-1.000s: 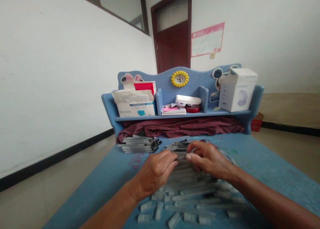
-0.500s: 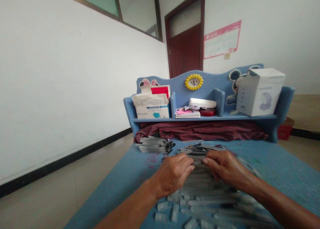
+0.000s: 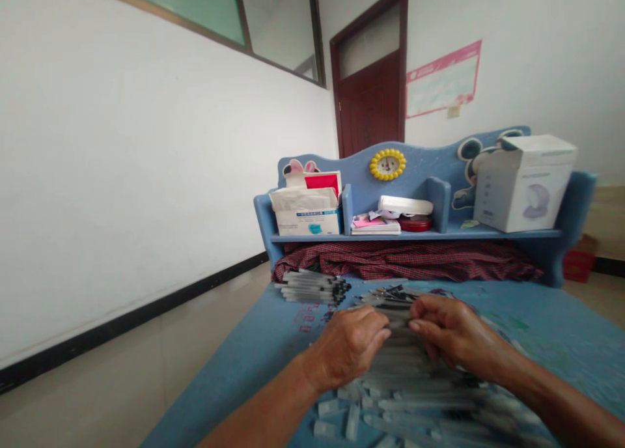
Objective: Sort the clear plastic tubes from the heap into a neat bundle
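Note:
My left hand [image 3: 352, 344] is closed, fingers curled in a pinch, above a pile of translucent pen barrels [image 3: 398, 363]. Facing it, my right hand [image 3: 452, 331] pinches thumb against fingers a short gap away. Blurred greyish shapes show between the two sets of fingertips; whether they are held or lie in the pile behind, I cannot tell. Beyond the hands lie thin dark-and-clear pen refills [image 3: 390, 294]. Pen barrels with black ends [image 3: 312, 286] are stacked at the far left. Short clear pen caps [image 3: 352, 420] are scattered nearest me.
All this lies on a blue table [image 3: 229, 376]. At its back stands a blue shelf [image 3: 312, 238] with a mask box [image 3: 308, 220], papers [image 3: 375, 228], a red tin [image 3: 415, 223] and a white carton [image 3: 525, 184]. Checked cloth [image 3: 405, 259] is bunched beneath.
The whole view has shifted, so the scene sits slightly farther right. My hands keep nearly the same pose over the pile, with a small gap between their fingertips.

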A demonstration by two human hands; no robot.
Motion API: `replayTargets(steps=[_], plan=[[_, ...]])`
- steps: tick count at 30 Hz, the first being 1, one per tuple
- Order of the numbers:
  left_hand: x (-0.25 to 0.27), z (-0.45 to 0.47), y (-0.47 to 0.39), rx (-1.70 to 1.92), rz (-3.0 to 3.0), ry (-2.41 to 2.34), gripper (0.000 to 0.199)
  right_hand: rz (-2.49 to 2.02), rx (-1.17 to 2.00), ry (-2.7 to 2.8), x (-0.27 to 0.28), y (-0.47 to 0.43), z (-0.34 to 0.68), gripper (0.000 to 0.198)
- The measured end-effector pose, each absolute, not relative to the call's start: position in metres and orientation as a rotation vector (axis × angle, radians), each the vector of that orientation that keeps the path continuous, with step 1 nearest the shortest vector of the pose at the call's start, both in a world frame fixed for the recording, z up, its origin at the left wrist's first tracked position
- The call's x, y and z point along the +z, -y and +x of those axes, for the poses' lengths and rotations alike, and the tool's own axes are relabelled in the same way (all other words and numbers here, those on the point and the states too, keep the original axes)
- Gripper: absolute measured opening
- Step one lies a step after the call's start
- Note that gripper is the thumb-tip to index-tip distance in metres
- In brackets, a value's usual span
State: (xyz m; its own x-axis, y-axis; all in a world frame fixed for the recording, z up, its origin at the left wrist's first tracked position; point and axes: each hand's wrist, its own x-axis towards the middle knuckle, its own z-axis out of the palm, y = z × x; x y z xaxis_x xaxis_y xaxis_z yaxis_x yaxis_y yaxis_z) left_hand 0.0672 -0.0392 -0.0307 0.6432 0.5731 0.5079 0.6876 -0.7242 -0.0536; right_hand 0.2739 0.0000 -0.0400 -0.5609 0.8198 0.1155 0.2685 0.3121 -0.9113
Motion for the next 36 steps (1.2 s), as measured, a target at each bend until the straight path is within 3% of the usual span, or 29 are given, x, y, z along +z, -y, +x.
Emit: replayTargets(steps=[4,10,14,23,29,36], plan=[[-0.031,0.067,0.039,-0.711,-2.626,1.042,0.020,-0.938,1.327,1.963,-0.036,0.001,0.274,0.023],[-0.030,0.068,0.035,-0.769,-2.623,1.010,0.021,-0.930,1.171,2.004,-0.030,-0.001,0.275,0.022],[-0.029,0.069,0.031,-0.795,-2.636,0.981,0.022,-0.891,1.355,1.910,-0.032,-0.008,0.277,0.014],[-0.024,0.072,0.034,-0.797,-2.667,0.943,0.022,-0.752,1.461,1.907,-0.028,-0.013,0.285,0.026],[-0.027,0.071,0.031,-0.795,-2.679,0.980,0.023,-0.826,1.152,2.089,-0.029,-0.011,0.284,0.028],[-0.018,0.072,0.035,-0.822,-2.845,1.265,0.026,-0.743,1.429,1.904,-0.025,-0.014,0.289,0.021]])
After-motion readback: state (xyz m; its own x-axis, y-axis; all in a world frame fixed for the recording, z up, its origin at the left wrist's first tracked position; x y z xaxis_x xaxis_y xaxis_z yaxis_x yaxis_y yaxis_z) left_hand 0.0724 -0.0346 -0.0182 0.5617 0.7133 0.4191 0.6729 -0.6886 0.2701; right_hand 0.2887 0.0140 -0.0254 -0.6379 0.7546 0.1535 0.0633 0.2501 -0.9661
